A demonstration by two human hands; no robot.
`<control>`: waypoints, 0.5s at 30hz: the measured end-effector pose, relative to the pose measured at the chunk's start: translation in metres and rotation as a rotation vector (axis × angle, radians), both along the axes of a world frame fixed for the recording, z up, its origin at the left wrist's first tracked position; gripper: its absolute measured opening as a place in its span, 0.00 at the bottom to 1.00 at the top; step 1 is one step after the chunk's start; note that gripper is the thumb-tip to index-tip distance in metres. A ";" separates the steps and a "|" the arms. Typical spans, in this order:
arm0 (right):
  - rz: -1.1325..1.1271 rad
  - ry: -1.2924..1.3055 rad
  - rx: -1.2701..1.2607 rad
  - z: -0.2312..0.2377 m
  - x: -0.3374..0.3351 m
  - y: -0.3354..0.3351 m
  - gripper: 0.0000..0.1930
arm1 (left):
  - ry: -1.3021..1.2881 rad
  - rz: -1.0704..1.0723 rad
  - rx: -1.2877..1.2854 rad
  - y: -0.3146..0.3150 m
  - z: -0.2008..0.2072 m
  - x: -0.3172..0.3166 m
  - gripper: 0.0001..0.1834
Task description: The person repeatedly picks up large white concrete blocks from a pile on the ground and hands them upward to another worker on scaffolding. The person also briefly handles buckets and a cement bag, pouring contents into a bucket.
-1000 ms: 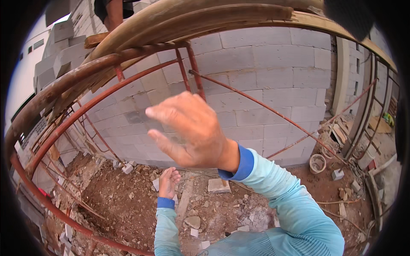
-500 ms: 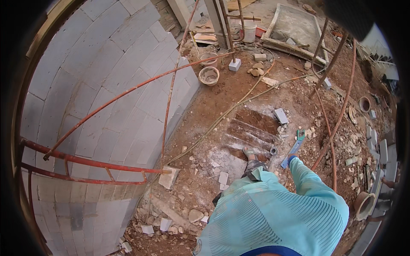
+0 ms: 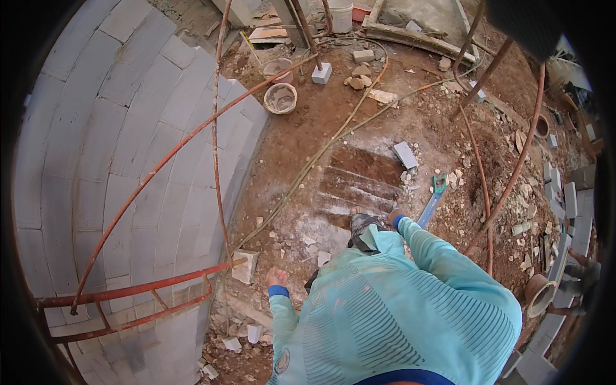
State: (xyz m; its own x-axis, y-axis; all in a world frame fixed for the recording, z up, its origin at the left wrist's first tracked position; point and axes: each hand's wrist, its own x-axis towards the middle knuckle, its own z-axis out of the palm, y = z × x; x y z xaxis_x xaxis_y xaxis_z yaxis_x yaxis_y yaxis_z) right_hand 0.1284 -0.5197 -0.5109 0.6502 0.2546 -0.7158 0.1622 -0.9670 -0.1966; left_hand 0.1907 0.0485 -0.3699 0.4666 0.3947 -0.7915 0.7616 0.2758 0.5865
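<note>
My left hand (image 3: 277,277) is held out over the ground beside a pale block, its fingers loosely apart and nothing in them. Close to my foot, my right hand (image 3: 396,214) reaches down with its fingers drawn together; what they hold, if anything, is hidden. Just right of it lies a handsaw with a blue blade (image 3: 430,209) and a green handle (image 3: 439,183), apart from the hand. A small grey block (image 3: 405,155) lies beyond the saw.
A block wall (image 3: 147,147) rises on the left, crossed by red scaffold tubes (image 3: 167,163). A hose (image 3: 308,165) runs over the soil. Mortar buckets (image 3: 280,99), a wooden-edged trough (image 3: 410,43), rubble and a clay pipe (image 3: 540,295) stand around.
My right hand has moved left from the saw to where a small grey ring lay; the ring is now out of sight. My left hand has come into view. The view has shifted.
</note>
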 end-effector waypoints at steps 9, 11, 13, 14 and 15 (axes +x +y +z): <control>-1.704 -0.230 0.729 0.096 0.178 -0.064 0.16 | 0.322 -0.247 -0.046 -0.074 -0.050 0.072 0.19; -1.660 -0.330 0.614 0.066 0.164 -0.111 0.17 | 0.297 -0.315 -0.067 -0.111 -0.058 0.118 0.19; -1.652 -0.301 0.503 0.046 0.155 -0.116 0.18 | 0.253 -0.258 -0.027 -0.121 -0.060 0.154 0.21; -1.584 -0.255 0.445 0.040 0.163 -0.106 0.20 | 0.222 -0.220 -0.019 -0.108 -0.063 0.177 0.21; -1.525 -0.218 0.356 0.029 0.158 -0.109 0.21 | 0.203 -0.204 -0.038 -0.116 -0.068 0.201 0.21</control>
State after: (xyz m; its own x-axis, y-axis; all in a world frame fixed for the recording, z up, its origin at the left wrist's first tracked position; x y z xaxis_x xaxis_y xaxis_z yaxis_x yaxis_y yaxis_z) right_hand 0.2866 -0.6286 -0.4818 0.5200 -0.5800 -0.6270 -0.8254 -0.1523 -0.5436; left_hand 0.3919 -0.0678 -0.4378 0.3640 0.2771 -0.8892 0.9041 0.1242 0.4089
